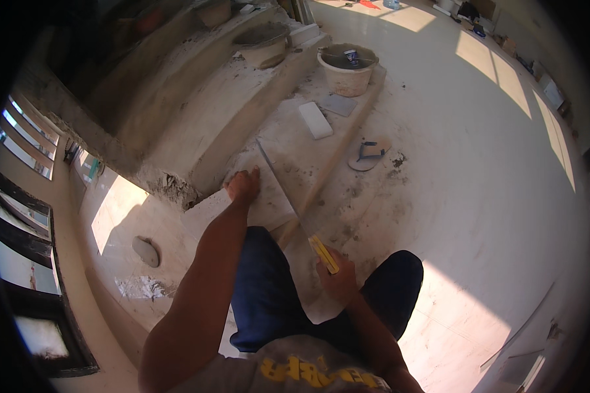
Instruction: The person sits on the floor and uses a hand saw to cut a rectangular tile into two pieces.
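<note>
A broad, flat white block (271, 204) lies on the lowest step in front of my knees. My left hand (244, 186) presses down on it, fingers bent over its surface near the riser. In my right hand (339, 274) is a handsaw, its yellow handle (324, 254) gripped between my knees. The saw's thin grey blade (270, 161) runs forward along the block's right edge. How deep the blade sits in the block, I cannot tell.
On the steps ahead stand a bucket (347, 77) and a basin (261, 42). A smaller white block (315, 120) and a grey flat plate (338, 105) lie nearer. One sandal (370, 154) rests right of the step, another (146, 251) at left. Barred windows (29, 262) line the left wall.
</note>
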Motion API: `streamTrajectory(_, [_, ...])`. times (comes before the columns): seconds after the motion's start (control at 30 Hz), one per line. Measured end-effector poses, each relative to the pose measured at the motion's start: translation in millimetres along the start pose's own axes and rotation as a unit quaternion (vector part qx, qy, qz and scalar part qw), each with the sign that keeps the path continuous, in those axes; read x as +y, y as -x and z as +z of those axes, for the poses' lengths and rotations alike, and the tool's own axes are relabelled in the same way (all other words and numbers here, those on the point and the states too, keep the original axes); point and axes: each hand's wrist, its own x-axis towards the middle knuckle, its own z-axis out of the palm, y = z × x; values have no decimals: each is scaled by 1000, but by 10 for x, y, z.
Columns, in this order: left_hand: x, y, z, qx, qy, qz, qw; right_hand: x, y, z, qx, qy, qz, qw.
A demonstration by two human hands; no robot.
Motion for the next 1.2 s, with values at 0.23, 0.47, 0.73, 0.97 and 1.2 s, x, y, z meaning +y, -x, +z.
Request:
streamTrajectory(0.23, [-67,-112,37,-7,5,-10,1000,-104,206,365,-6,47,21,999])
streamTrajectory(0.47, [-49,-143,28,-4,3,-21,1000,-358,285,134,-37,88,19,995])
streamTrajectory(0.73, [-78,-171,77,-12,-8,-22,1000,-262,-86,229,-58,93,12,994])
streamTrajectory(0.97, [42,-132,-63,-20,-24,-12,999,-324,185,171,-38,75,47,995])
streamTrajectory(1.2, [30,-102,-18,-20,-14,-2,1000,-298,-587,519,-48,81,55,994])
